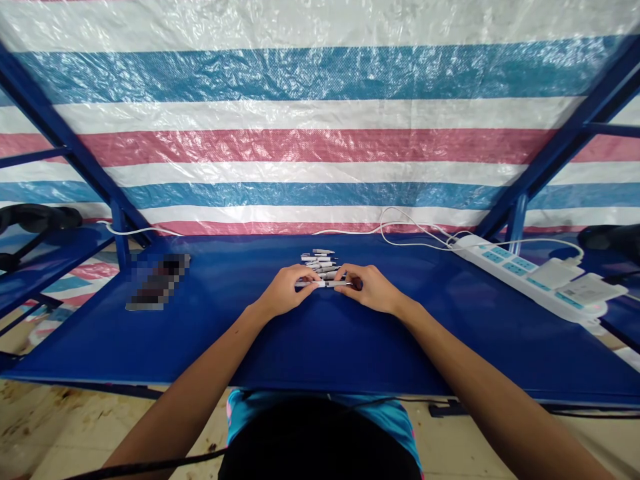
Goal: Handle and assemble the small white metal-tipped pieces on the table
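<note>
Between my two hands lies a pen with a grey and white barrel, held level just above or on the blue table. My left hand pinches its left end between thumb and fingers. On its right end, the thumb and fingers of my right hand are closed in the same way. Right behind it, several more pens in white and grey lie side by side in a loose stack running away from me. My fingers hide parts of the nearest ones.
The blue table ends at a striped plastic sheet. A long white power strip with plugged-in adapters lies at the right. Its white cable loops along the back edge. A pixelated dark object lies at the left.
</note>
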`<state>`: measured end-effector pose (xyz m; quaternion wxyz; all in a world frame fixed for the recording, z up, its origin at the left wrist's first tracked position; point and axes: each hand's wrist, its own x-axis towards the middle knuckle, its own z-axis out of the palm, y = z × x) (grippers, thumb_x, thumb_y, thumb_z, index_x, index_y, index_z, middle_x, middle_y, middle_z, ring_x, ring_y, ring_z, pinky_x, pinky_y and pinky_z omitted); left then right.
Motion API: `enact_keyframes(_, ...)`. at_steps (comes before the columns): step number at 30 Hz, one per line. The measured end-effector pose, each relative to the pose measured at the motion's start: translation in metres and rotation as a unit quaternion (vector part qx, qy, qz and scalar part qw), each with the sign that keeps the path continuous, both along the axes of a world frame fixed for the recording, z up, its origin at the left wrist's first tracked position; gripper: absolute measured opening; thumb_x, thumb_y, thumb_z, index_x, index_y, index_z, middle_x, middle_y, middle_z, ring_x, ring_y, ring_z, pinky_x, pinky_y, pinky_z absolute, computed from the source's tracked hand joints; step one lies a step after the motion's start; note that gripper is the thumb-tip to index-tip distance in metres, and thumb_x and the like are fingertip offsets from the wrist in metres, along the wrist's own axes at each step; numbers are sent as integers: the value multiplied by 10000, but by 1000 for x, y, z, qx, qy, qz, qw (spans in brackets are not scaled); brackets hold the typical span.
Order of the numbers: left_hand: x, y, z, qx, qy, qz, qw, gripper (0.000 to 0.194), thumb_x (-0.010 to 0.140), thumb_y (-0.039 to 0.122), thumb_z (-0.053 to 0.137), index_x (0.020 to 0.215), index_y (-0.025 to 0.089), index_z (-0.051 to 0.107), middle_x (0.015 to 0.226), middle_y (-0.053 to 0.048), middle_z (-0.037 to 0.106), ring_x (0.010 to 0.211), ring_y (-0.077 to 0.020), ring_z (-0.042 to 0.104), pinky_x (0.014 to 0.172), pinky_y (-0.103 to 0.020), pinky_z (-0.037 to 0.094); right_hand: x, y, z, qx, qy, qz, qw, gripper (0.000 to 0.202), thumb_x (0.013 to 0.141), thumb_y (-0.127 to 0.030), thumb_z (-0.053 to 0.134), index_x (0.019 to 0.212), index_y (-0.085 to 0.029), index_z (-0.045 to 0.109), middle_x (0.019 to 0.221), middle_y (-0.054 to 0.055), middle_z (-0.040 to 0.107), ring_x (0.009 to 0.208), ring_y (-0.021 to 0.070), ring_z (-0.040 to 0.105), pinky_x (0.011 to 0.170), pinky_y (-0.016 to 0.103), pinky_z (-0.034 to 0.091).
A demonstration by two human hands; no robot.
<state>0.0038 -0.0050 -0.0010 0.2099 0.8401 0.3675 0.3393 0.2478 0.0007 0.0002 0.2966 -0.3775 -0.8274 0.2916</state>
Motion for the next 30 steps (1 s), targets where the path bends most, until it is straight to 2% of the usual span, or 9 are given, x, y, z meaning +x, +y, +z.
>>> enact_keyframes(6,0,0,-1,1,3,2,1000,184,941,314,594,934,193,733,915,-69,768,838,-213,711,825,-317,574,0,-1,3,-8,-15,16,1000,388,964,-537,528,831,-203,674,648,3,608,567,145,510,594,272,377)
enact_keyframes(12,1,0,1,-7,7,-1,1000,200,940,311,581,942,182,734,922,-74,766,831,-214,708,813,-311,563,1,-1,1,-5,-14,8,1000,331,906,-533,639,980,-211,660,626,-26,585,542,143,493,568,257,369)
enact_keyframes(14,1,0,1,-8,11,0,1000,194,938,303,583,936,182,734,922,-74,766,831,-214,708,813,-310,559,1,-1,1,-3,-19,7,1000,328,929,-532,606,922,-208,660,634,-16,597,552,143,500,575,258,369)
enact_keyframes(18,1,0,2,-9,15,2,1000,188,936,303,590,933,184,735,920,-72,769,833,-214,709,812,-307,554,1,-1,3,-15,-28,18,999,443,988,-558,493,793,-196,660,647,11,623,583,149,538,598,268,382)
enact_keyframes(24,1,0,1,-10,16,4,1000,193,936,303,585,937,184,737,923,-69,772,834,-210,709,812,-304,558,0,-2,3,-9,-15,7,1000,352,895,-557,648,972,-213,663,637,-19,598,550,148,507,576,262,370)
enact_keyframes(27,0,0,1,-8,17,2,1000,191,936,298,589,939,180,740,921,-72,773,833,-210,710,812,-305,558,0,-1,3,-6,-19,8,1000,339,936,-532,584,880,-205,653,632,-11,596,561,147,518,592,264,376)
enact_keyframes(30,0,0,1,-6,17,3,1000,191,941,301,596,942,181,744,920,-74,773,842,-212,715,811,-302,558,0,-2,4,-19,-25,26,999,414,989,-524,486,794,-195,643,639,9,614,575,147,538,607,268,382)
